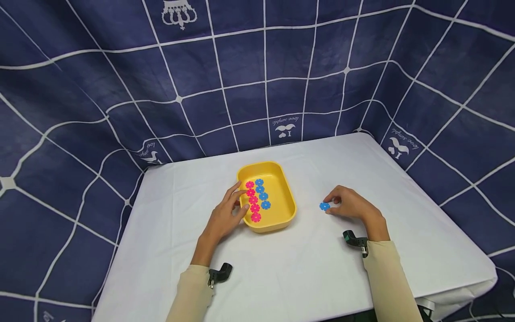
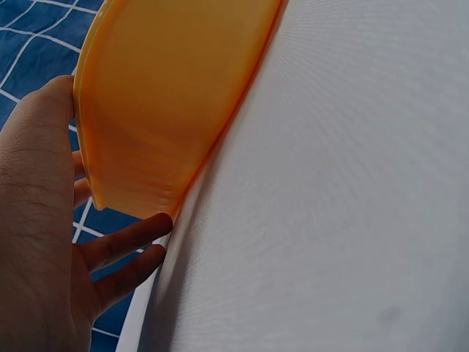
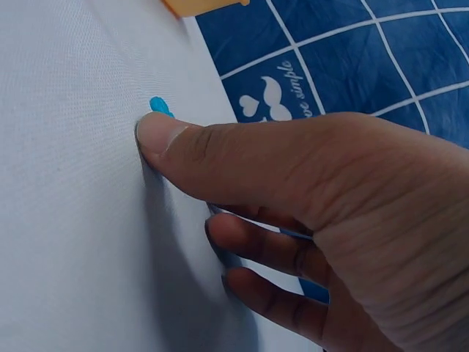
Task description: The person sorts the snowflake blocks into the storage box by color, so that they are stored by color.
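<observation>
A yellow plastic tray (image 1: 287, 197) stands on the white-covered table in the head view. Inside it, several pink flower-shaped notched discs (image 1: 253, 200) form a row along the left, beside a row of several blue ones (image 1: 263, 196). My left hand (image 1: 226, 217) holds the tray's left wall, thumb and a finger over the rim; in the left wrist view two fingers (image 2: 128, 253) lie low outside the wall. To the tray's right, my right hand (image 1: 352, 205) pinches a single blue disc (image 1: 324, 206) between thumb and index finger, close to the tabletop. My right thumb (image 3: 220, 158) hides most of that disc in its wrist view.
White cloth covers the table (image 1: 289, 273). A dark blue curtain (image 1: 241, 89) with white grid lines hangs behind and at both sides. Each wrist carries a black camera mount, such as the right one (image 1: 355, 239).
</observation>
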`<action>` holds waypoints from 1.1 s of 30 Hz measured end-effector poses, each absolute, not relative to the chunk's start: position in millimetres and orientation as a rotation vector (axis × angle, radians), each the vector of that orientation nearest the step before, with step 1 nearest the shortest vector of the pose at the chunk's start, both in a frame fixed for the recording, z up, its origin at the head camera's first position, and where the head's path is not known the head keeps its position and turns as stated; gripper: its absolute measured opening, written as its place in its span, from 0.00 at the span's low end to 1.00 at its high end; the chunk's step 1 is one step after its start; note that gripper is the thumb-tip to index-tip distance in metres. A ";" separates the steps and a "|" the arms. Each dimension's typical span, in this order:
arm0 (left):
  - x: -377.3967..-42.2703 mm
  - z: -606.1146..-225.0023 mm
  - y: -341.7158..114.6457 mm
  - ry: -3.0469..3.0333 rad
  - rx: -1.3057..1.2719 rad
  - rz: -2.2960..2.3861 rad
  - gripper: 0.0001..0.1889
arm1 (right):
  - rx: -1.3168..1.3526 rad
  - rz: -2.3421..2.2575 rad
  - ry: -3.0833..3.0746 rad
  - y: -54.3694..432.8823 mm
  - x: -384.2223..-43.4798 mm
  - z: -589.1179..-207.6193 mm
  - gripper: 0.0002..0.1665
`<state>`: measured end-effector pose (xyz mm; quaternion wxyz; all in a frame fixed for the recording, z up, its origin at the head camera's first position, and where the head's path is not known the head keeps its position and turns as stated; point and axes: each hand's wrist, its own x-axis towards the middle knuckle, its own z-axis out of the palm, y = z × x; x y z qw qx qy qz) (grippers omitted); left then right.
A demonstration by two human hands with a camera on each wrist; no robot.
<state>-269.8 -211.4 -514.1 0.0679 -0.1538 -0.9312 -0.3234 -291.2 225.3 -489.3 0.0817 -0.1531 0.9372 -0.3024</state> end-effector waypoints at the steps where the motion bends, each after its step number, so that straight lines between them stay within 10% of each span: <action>1: -269.8 -514.2 -211.5 -2.805 -0.462 -0.973 0.31 | -0.465 -0.907 2.802 225.0 -291.3 -489.6 0.16; 33: -267.2 -512.1 -212.8 -2.831 -0.438 -0.971 0.30 | -0.603 -0.909 2.856 193.7 -308.7 -465.2 0.19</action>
